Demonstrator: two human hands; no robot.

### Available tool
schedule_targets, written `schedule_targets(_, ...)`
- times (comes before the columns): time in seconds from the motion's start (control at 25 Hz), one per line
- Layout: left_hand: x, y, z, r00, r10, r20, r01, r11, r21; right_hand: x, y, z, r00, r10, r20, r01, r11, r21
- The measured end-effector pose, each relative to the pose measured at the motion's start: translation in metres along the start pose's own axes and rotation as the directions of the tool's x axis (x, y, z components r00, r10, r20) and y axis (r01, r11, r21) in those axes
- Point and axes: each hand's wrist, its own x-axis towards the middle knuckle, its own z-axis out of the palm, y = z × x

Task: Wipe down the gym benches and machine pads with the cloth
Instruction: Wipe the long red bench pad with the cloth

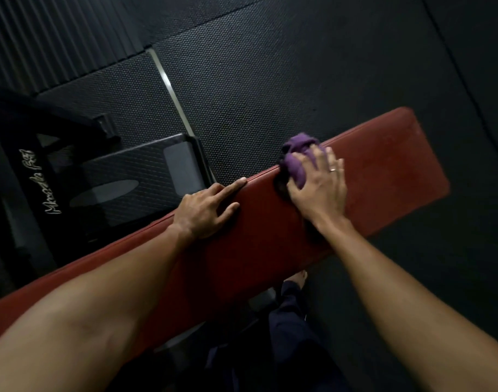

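A long red padded gym bench point(383, 171) runs diagonally from lower left to upper right. My right hand point(318, 188) presses a bunched purple cloth point(297, 158) against the bench's far edge, with the fingers spread over the cloth and a ring on one finger. My left hand point(205, 210) rests flat on the bench pad to the left of the cloth, its fingers straight and the index finger lying along the far edge. Part of the cloth is hidden under my right hand.
Black textured rubber floor mats point(270, 66) surround the bench. A black machine frame with white lettering point(41, 182) and a dark footplate point(146, 171) stand beyond the bench at the left. My leg and foot point(296, 290) show below the bench's near side.
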Motion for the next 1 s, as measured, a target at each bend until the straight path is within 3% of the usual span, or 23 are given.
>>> schedule_targets(0.12,0.0,-0.001,0.0,1.0,0.001,-0.025,-0.001,1.0,0.001,-0.004,-0.044,0.011,0.989,0.138,-0.06,-0.137,0.99,0.022)
schedule_targets(0.24,-0.001,0.0,0.003,0.999,0.014,-0.037,-0.014,1.0,0.002,-0.022,-0.081,0.02,0.996,-0.085,0.003,0.084,0.994,0.063)
schedule_targets(0.36,0.0,0.003,-0.002,1.0,0.004,-0.012,-0.004,1.0,0.015,-0.009,-0.028,0.011,0.974,-0.227,0.016,0.227,0.974,0.001)
schedule_targets(0.48,-0.001,0.008,-0.009,0.998,-0.014,0.058,0.013,1.0,0.004,-0.005,0.037,-0.002,0.999,0.004,-0.04,-0.006,0.999,-0.052)
schedule_targets(0.6,0.01,0.014,-0.015,0.996,-0.018,0.082,0.019,1.0,-0.015,0.001,0.023,0.0,0.965,0.246,-0.089,-0.243,0.969,0.043)
schedule_targets(0.64,0.016,0.019,-0.016,0.996,-0.012,0.086,0.015,1.0,-0.028,-0.003,0.01,0.002,0.97,0.228,-0.082,-0.224,0.973,0.063)
schedule_targets(0.72,0.034,0.034,-0.016,0.995,0.009,0.101,-0.003,0.998,-0.057,-0.027,0.004,0.004,0.998,0.038,-0.047,-0.035,0.997,0.067)
schedule_targets(0.84,0.067,0.059,-0.015,0.992,0.029,0.12,-0.02,0.997,-0.081,-0.073,0.055,-0.005,0.982,-0.183,0.034,0.184,0.982,-0.038)
schedule_targets(0.92,0.084,0.076,-0.013,0.989,0.02,0.145,-0.008,0.996,-0.084,-0.072,0.097,-0.014,0.996,-0.078,0.05,0.082,0.992,-0.093)
schedule_targets(1.0,0.092,0.087,-0.008,0.992,-0.006,0.127,0.013,0.998,-0.056,-0.045,0.107,-0.015,0.98,0.198,0.0,-0.198,0.98,-0.038)
